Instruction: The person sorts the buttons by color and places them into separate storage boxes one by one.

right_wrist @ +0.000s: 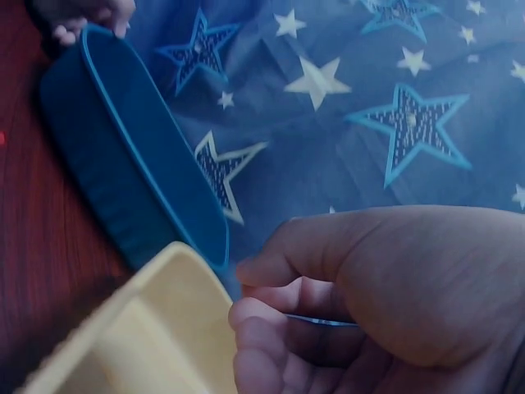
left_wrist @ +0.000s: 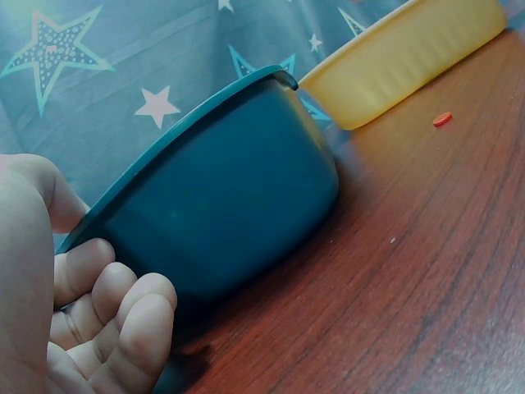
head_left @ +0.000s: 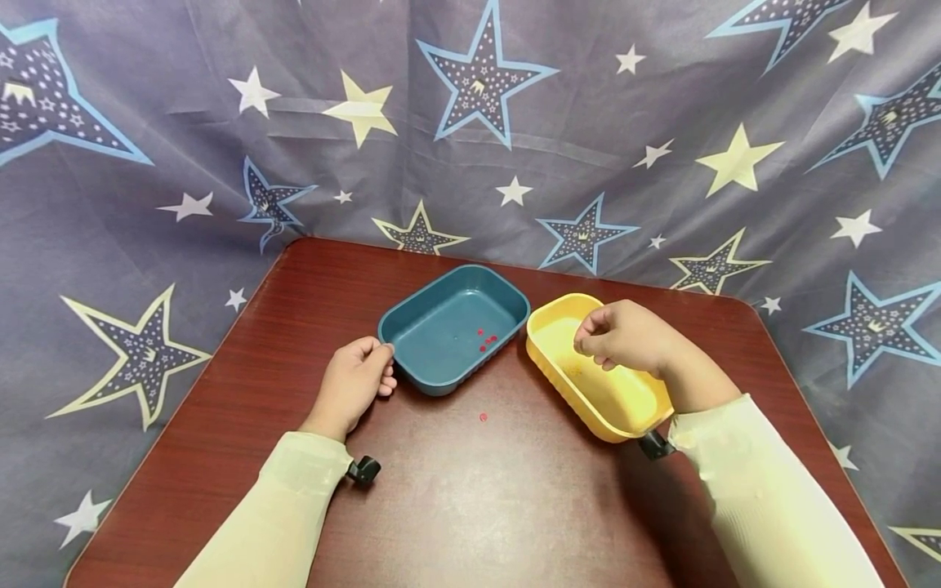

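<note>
At the left end of a teal tray [head_left: 434, 343], my left hand [head_left: 356, 380] grips the rim, thumb on top and fingers curled below it. The left wrist view shows the same hand [left_wrist: 98, 304] against the tray's outer wall. Several small red discs [head_left: 482, 349] lie inside the teal tray, near its right side. Above a yellow tray [head_left: 562, 392], my right hand [head_left: 625, 335] hangs with curled fingers. Its thumb and forefinger tips are close together in the right wrist view, and I see nothing between them. Small darker specks [head_left: 573, 371] show on the yellow tray's floor.
One red disc [head_left: 483, 417] lies on the brown table [head_left: 441, 506] in front of the trays. The trays stand side by side, their near corners almost touching. A star-patterned cloth [head_left: 573, 98] hangs behind and along both sides of the table.
</note>
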Demonstrator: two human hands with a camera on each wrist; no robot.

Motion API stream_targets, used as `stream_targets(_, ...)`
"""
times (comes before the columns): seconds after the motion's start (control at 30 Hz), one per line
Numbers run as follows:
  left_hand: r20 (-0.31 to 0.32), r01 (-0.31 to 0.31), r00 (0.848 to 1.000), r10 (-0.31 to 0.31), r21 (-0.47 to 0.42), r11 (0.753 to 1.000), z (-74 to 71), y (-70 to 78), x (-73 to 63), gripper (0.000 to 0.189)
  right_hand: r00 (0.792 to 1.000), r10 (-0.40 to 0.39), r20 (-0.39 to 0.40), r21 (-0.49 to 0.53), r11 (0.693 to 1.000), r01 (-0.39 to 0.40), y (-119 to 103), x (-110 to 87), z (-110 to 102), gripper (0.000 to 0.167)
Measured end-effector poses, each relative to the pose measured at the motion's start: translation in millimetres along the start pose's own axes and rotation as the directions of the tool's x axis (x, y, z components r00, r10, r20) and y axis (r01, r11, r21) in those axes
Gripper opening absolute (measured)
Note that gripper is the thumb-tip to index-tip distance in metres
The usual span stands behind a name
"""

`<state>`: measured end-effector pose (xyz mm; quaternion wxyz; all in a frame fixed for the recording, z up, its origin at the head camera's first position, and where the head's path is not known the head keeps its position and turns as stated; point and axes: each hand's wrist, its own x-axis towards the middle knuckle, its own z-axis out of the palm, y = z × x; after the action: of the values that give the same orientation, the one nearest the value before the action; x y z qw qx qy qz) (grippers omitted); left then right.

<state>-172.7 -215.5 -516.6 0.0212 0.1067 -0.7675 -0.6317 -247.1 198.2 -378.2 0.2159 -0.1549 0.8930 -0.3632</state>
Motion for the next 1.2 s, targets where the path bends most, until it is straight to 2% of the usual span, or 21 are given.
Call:
stream_targets(0.23, 0.000, -0.002, 1.000, 0.002, -0.007, 1.000, -0.1, 0.0, 0.0, 0.033, 0.998, -0.058, 0.003, -0.083, 0.995, 0.058, -19.4, -6.3, 10.7, 0.009)
stream_targets(0.57, 0.004, 0.004, 1.000, -0.004, 0.002, 1.000, -1.4, 1.1, -1.8, 0.034, 0.990, -0.133, 0.041, -0.079, 0.988, 0.136, -31.9, -6.1, 41.2, 0.005)
stream_targets(0.87, 0.005, 0.000, 1.000, 0.000, 0.005, 1.000, 0.1, 0.5, 0.1, 0.035, 0.989, -0.102, 0.105, -0.041, 0.993, 0.106, -41.5, -6.3, 63.6, 0.007)
stream_targets(1.2, 0.004, -0.001, 1.000, 0.001, 0.018, 1.000, -0.4, 1.2, 0.1, 0.034, 0.984, -0.130, 0.120, -0.033, 0.990, 0.135, -40.0, 2.4, 89.7, 0.006)
